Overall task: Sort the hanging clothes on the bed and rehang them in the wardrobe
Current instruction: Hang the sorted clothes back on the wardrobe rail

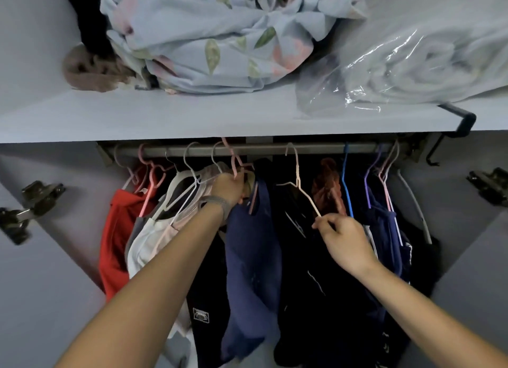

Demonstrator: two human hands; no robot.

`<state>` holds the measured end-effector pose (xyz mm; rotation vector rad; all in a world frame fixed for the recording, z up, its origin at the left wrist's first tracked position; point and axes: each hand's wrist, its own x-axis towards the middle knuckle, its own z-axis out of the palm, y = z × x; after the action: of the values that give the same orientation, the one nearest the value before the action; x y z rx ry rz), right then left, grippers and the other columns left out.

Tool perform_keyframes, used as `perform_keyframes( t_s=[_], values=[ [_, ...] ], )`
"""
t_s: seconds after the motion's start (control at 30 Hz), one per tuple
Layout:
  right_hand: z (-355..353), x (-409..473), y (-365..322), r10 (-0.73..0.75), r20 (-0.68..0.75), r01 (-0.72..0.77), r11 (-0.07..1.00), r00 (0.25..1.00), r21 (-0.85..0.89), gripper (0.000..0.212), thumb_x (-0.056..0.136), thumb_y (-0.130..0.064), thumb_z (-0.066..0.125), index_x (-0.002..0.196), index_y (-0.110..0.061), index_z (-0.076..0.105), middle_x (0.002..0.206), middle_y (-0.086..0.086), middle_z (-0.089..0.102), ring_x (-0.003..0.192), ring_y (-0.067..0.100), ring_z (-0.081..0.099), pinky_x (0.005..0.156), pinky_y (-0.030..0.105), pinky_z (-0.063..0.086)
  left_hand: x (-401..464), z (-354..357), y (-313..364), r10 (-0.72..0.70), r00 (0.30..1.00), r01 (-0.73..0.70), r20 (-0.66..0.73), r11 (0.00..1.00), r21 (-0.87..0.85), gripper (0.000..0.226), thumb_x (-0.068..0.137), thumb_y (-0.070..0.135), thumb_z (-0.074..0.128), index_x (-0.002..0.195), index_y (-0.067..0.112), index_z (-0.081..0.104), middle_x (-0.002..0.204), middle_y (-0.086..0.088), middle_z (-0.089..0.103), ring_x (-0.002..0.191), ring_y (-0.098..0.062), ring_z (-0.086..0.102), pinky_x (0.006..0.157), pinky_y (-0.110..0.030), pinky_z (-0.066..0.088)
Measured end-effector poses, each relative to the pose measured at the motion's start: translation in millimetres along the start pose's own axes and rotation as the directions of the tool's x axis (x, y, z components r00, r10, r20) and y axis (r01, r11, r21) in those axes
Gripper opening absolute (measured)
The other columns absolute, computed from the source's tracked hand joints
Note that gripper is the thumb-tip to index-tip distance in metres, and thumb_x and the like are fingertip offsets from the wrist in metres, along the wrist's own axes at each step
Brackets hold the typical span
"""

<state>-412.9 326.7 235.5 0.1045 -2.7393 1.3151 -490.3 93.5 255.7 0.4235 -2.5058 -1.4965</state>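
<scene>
Head view. The open wardrobe [467, 271] is seen from in front and slightly below, with its rail [316, 149] running left to right under a pale shelf [165, 114].

The left hand [228, 187] reaches up to the middle of the rail, its fingers curled round the neck of a pink hanger [233, 158] whose hook sits at the rail. From that hanger hangs a navy garment [253, 257], directly below the hand. A grey band [218, 202] circles the left wrist.

The right hand [345, 240] is lower and to the right, well apart from the left. Its thumb and fingertips pinch the lower end of the sloping arm of a pale hanger [298, 180], which is hooked on the rail and carries a black garment [310, 271].

Left of the left hand hang a red garment [115, 244] and white and pale pink garments [154, 238] on light hangers. Right of the right hand hang a rust-coloured garment [328, 186], a blue hanger [345, 180], a purple hanger [369, 180] and further dark blue clothes [384, 230].

On the shelf lie a crumpled floral bedsheet [220, 37], a brown fuzzy item [90, 70] at its left, and a pale folded textile in a clear plastic bag [398, 65] at the right. Door hinges [30, 202] show at both sides. The bed is out of view.
</scene>
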Motion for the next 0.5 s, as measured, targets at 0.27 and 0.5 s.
perform_keyframes(
  t_s=[0.27, 0.5],
  values=[
    [1.2, 12.3, -12.4, 0.068, -0.046, -0.072, 0.993, 0.997, -0.096, 0.023, 0.096, -0.020, 0.048, 0.087, -0.020, 0.069, 0.045, -0.027, 0.051, 0.048, -0.013, 0.050, 0.047, 0.010, 0.033, 44.8, 34.0, -42.2, -0.017, 1.000, 0.013, 0.021, 0.982, 0.186, 0.054, 0.099, 0.039, 0.036, 0.094, -0.006, 0.066, 0.093, -0.028, 0.067, 0.091, -0.042, 0.063, 0.078, -0.040, 0.051],
    [18.9, 6.9, -27.8, -0.013, -0.107, 0.005, 0.997, 0.994, -0.074, 0.020, 0.094, -0.017, 0.052, 0.085, -0.022, 0.070, 0.065, 0.000, 0.067, 0.048, 0.007, 0.055, 0.047, 0.017, 0.039, 59.7, 23.2, -66.0, -0.055, 0.984, 0.032, 0.171, 0.991, 0.131, 0.055, 0.096, 0.039, 0.038, 0.085, -0.009, 0.063, 0.093, -0.033, 0.065, 0.086, -0.045, 0.064, 0.078, -0.048, 0.053]
  ],
)
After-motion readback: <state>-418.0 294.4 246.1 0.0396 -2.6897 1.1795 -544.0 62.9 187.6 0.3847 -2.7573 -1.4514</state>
